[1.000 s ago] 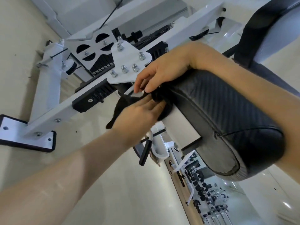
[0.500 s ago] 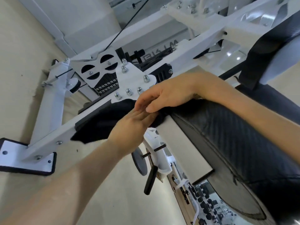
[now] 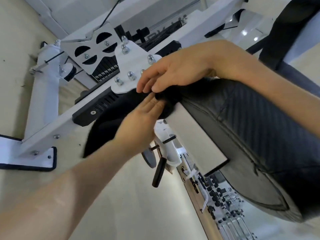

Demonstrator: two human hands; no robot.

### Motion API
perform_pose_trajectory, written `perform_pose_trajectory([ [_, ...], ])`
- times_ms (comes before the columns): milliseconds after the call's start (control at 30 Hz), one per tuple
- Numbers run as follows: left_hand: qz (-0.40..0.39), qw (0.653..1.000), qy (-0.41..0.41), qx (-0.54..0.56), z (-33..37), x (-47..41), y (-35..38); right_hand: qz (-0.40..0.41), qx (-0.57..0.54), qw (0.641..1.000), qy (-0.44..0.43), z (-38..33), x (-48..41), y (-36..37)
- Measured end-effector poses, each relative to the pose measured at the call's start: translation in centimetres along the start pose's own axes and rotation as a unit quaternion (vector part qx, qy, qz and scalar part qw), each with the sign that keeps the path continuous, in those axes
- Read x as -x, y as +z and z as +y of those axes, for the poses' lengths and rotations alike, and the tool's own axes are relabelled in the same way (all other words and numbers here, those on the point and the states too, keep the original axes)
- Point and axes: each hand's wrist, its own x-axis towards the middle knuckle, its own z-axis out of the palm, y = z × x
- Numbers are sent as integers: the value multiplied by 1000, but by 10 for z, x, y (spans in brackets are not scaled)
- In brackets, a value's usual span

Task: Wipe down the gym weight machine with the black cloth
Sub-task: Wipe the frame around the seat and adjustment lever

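- Pale, glossy flooring [image 3: 138, 213] fills the lower part of the view, and a mirror strip near the bottom right reflects rows of dark dumbbells [image 3: 216, 196].
- At the far left, the white steel frame of the gym weight machine [image 3: 45, 94] runs down to a flat white foot plate edged in black rubber [image 3: 34, 161], which sits on the floor.
- Further right, a white bracket plate with round chrome cap nuts [image 3: 131, 66] is bolted over a black ribbed plastic cover [image 3: 97, 110] on the sloping beam.
- The black cloth [image 3: 107, 129] hangs loose below that plate, its lower part blurred, while its upper part is bunched against the end of the seat pad.
- The left hand [image 3: 138, 127] reaches up from the lower left; its fingers lie straight and together, pressed flat against the bunched cloth from below.
- The right hand [image 3: 178, 71] comes in from the right above the pad, with its fingertips [image 3: 147, 87] bent down and close together on the top of the same bunch; whether they pinch the cloth cannot be told.
- Below the hands, a black rubber-gripped adjustment lever [image 3: 159, 172] hangs from a white curved bracket.
- To the right, the black carbon-weave upholstered pad [image 3: 251, 127] takes up most of that side, with the right forearm resting across it.
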Motion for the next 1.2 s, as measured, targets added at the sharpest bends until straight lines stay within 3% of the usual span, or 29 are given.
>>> perform_pose_trajectory([
  [167,-13,972,-91,217,20,4,-28,-76,63,995,2,-1,-2,0],
  [300,33,922,-167,347,2,-8,-41,-67,113,991,20,0,-5,0],
  [467,152,873,-295,357,-7,-19,-36,61,127,990,8,9,-9,-2],
  [534,162,857,-330,360,-12,-29,-36,95,124,988,1,8,-9,-2],
  [667,194,832,-368,366,9,-51,-34,20,149,988,30,1,-7,-1],
  [767,185,879,-257,357,19,-42,-28,21,113,992,49,0,-6,-1],
  [867,110,934,-135,313,16,-29,-18,180,5,983,38,1,-4,-4],
  [934,94,951,-118,270,17,-27,-15,321,-16,947,11,4,-4,-8],
  [968,99,955,-124,250,18,-24,-12,351,-15,936,5,4,-5,-9],
  [1201,84,948,-142,272,55,24,-11,312,-44,949,6,4,-6,-6],
])
